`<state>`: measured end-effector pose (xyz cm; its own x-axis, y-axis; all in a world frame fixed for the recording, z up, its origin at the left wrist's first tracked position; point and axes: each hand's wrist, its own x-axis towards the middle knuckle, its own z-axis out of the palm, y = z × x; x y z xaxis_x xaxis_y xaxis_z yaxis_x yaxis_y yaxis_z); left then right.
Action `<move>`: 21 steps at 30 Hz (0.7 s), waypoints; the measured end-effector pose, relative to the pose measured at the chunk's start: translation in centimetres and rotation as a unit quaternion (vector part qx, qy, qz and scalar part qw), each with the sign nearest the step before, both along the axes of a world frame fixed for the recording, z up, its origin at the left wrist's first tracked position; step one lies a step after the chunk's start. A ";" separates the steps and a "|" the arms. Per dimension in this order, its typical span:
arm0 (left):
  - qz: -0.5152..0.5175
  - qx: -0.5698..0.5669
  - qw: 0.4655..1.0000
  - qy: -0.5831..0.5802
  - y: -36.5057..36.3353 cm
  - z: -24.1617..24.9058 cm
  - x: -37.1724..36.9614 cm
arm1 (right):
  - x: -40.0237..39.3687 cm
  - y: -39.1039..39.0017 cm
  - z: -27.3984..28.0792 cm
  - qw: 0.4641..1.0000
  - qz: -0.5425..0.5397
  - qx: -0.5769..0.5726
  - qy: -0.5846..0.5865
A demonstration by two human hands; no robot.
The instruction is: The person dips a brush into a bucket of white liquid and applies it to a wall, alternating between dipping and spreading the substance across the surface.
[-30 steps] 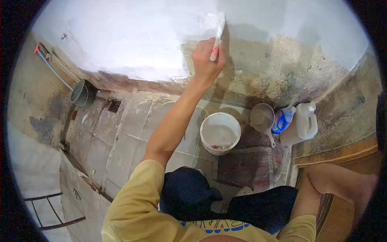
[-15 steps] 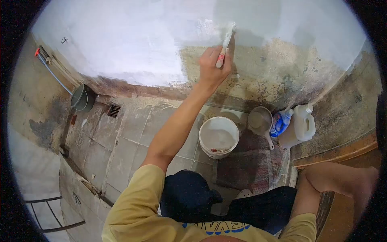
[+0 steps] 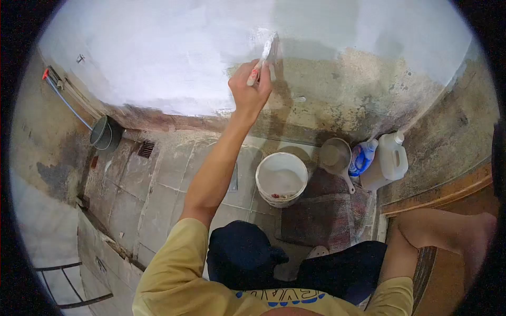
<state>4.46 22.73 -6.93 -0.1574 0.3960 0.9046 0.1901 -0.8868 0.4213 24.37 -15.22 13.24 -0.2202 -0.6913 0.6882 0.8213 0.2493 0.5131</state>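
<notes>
My left hand (image 3: pixel 250 89) is closed round the handle of a paintbrush (image 3: pixel 257 72), whose white-coated bristles touch the wall (image 3: pixel 158 52) at the edge of the fresh white paint. To the right of the brush lies a bare, stained beige patch of wall. My right hand (image 3: pixel 480 237) is at the far right edge of the view, dark and partly cut off, so its fingers cannot be made out. Below my left hand, a white bucket (image 3: pixel 264 187) on the floor contains whitish liquid.
Right of the bucket stand a dipper (image 3: pixel 336 154), a blue bottle (image 3: pixel 362 157) and a pale jug (image 3: pixel 387 163), near a worn mat (image 3: pixel 311 221). A dark pail (image 3: pixel 107 133) and floor drain (image 3: pixel 146 149) lie left. A wooden edge (image 3: pixel 437 195) runs along the right.
My left hand has moved left along the wall with the paintbrush, bringing its bristles closer to the white painted area. My right arm has hardly moved.
</notes>
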 end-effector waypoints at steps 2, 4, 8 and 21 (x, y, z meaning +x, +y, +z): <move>0.008 0.069 0.997 0.033 -1.3 0.5 0.8 | 0.1 0.0 0.0 1.000 -0.005 0.001 -0.005; -0.048 0.087 0.994 0.054 -3.4 1.0 2.2 | 0.0 0.4 -0.2 1.000 -0.003 -0.005 -0.006; -0.147 -0.021 0.989 0.007 -2.7 1.9 5.3 | -0.1 1.0 -0.3 1.000 -0.002 -0.015 0.008; 0.011 -0.096 0.992 -0.087 4.8 0.8 -13.4 | 1.6 1.5 -0.6 1.000 0.003 -0.005 0.020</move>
